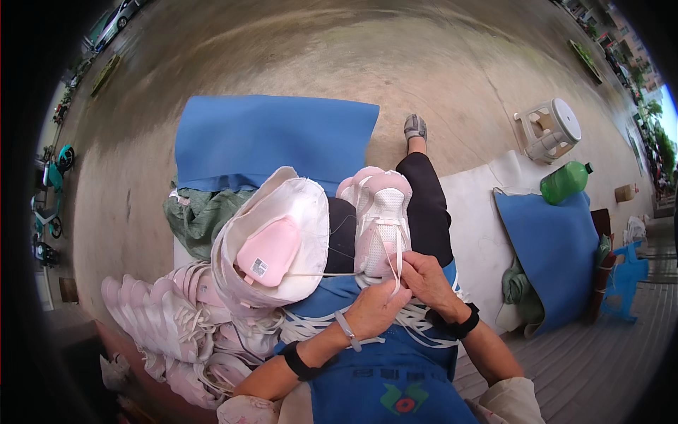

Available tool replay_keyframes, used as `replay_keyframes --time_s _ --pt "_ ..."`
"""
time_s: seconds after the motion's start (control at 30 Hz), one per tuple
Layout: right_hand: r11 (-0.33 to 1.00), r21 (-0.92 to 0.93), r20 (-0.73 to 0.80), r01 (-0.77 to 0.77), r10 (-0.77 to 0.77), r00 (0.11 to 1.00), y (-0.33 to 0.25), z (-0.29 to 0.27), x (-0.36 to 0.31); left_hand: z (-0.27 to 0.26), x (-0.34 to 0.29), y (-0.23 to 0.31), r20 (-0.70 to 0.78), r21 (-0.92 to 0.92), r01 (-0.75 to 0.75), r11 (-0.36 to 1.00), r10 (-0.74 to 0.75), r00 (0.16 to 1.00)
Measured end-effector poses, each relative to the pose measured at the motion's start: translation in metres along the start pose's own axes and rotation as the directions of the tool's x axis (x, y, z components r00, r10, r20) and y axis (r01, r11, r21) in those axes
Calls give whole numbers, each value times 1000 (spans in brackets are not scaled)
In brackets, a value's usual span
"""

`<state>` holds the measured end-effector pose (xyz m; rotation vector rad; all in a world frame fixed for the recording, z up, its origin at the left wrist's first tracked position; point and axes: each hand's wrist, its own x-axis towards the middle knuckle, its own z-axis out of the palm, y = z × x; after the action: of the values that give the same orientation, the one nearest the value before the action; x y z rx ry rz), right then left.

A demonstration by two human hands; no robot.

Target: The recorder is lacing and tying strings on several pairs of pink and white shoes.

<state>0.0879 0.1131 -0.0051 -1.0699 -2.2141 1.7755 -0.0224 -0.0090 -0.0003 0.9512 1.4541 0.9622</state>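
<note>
A white and pink shoe upper (382, 244) rests on my lap between my knees, partly threaded with a white shoelace (398, 260). More pink upper pieces show at its far end. My left hand (376, 308) is closed on the lace near the upper's close end. Just right of it, my right hand (426, 283) pinches at the lace, its fingertips against the upper's edge. Another stretch of lace runs left from the upper. Loose white laces (305, 328) lie across my blue apron (374, 381) on both sides of my hands.
Left of my lap stands a rolled stack of white material with a pink padded piece (268, 251) inside. Beside it lies a pile of pink and white uppers (166, 318). Blue sheets (275, 138), a white stool (559, 127) and a green bottle (567, 182) are around me.
</note>
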Motion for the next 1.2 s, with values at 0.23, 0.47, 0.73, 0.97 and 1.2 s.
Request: replay_keyframes --time_s 0.23,0.47,0.73,0.97,1.2 --pt "968 245 -199 -56 107 974 -16 -1 -1 -6 -5 3 -13 393 -39 919 48 999" --pt "983 -174 68 50 -39 997 -7 4 8 -5 1 -16 53 475 -108 873 94 994" --pt "899 398 318 -184 53 946 -24 5 -13 -28 26 -30 240 -852 300 429 -189 952" --pt "978 104 22 179 -182 983 2 -30 -16 -33 15 -4 -25 -911 97 401 -288 957" --pt "483 855 19 -190 337 941 48 -70 -2 -91 -87 23 -387 -777 -358 518 54 920"
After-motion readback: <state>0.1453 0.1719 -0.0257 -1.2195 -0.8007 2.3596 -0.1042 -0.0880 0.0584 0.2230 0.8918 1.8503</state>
